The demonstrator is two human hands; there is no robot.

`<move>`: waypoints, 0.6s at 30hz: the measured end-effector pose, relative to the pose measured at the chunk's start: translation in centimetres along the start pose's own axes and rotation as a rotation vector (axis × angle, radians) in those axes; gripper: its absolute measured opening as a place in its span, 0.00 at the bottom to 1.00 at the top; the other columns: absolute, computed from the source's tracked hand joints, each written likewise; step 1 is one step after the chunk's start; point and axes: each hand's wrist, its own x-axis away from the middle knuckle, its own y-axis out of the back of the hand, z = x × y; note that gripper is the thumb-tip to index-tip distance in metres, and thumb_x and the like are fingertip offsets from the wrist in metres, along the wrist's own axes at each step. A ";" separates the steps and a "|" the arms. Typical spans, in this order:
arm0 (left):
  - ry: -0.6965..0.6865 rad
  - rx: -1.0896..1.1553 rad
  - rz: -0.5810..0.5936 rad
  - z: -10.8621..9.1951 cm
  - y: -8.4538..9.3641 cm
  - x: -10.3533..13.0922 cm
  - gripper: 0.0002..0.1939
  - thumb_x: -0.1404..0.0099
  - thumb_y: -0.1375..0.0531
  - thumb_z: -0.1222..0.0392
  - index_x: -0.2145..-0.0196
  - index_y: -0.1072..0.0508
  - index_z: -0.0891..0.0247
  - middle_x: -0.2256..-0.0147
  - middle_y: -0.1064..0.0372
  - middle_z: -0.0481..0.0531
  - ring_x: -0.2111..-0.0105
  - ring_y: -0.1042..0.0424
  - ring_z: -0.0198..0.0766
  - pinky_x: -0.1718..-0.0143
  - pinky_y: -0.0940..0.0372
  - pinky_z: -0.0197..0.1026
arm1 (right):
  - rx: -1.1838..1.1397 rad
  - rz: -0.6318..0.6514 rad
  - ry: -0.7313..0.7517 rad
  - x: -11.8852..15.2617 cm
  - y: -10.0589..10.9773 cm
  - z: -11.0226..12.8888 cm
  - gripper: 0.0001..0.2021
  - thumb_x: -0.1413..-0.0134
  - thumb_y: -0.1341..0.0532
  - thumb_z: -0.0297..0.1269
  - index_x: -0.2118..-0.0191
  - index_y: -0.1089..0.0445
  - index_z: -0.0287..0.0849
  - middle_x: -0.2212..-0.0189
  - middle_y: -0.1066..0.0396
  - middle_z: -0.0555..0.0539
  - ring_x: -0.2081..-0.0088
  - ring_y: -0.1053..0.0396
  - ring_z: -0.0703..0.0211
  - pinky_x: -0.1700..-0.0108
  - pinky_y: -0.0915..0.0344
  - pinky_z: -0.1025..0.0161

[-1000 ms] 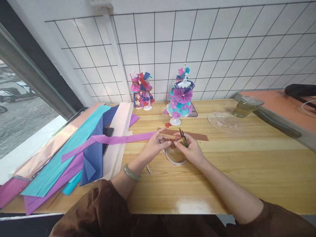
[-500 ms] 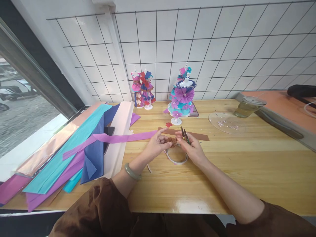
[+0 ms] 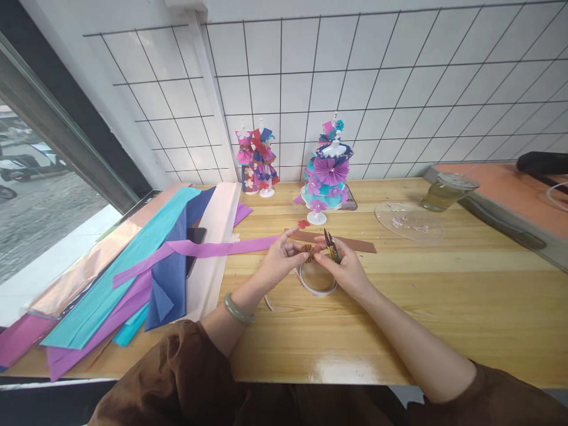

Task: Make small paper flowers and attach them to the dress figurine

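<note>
Between finger and thumb, my left hand (image 3: 280, 257) pinches a small pleated brown paper rosette (image 3: 307, 252). My right hand (image 3: 349, 271) has its thumb and fingertips at the rosette's right edge. Tucked in that same hand is a pair of small snips (image 3: 330, 244), dark blades pointing up. Just below the hands lies a roll of white tape (image 3: 318, 292). A brown paper strip (image 3: 357, 244) rests behind the fingers, and a purple paper strip (image 3: 222, 248) runs left from beside my left hand.
Folded crepe paper sheets (image 3: 119, 260) in several colours cover the table's left side, over a dark phone (image 3: 195, 239). Decorated dress stands (image 3: 327, 195) line the wall. To the right are a clear plate (image 3: 406, 223) with small bits and a lidded cup (image 3: 446, 192).
My right thumb and fingers have shifted slightly left, closer against the rosette, and the snips have tilted a little with them. The rosette has turned slightly.
</note>
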 end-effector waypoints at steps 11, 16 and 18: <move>0.048 0.001 0.060 0.1 0.1 0.2 0.36 0.51 0.37 0.63 0.46 0.46 0.61 0.70 0.32 0.50 0.70 0.33 0.33 0.70 0.40 0.35 | -0.044 0.015 -0.007 0.2 -0.2 0.2 0.18 0.56 0.39 0.40 0.57 0.38 0.43 0.70 0.35 0.50 0.68 0.34 0.60 0.64 0.35 0.61; 0.073 0.090 0.084 -0.2 0.3 0.2 0.34 0.50 0.37 0.63 0.47 0.44 0.61 0.69 0.31 0.52 0.68 0.32 0.35 0.68 0.39 0.37 | -0.033 0.024 0.012 0.4 0.0 0.6 0.17 0.54 0.40 0.42 0.57 0.37 0.43 0.68 0.35 0.49 0.65 0.34 0.59 0.62 0.36 0.61; 0.068 0.181 0.088 -0.4 0.3 0.3 0.31 0.49 0.38 0.65 0.47 0.43 0.62 0.68 0.31 0.52 0.66 0.32 0.35 0.63 0.39 0.39 | -0.042 0.058 0.011 0.5 0.2 0.7 0.17 0.52 0.43 0.44 0.56 0.37 0.43 0.65 0.34 0.47 0.62 0.34 0.58 0.60 0.36 0.60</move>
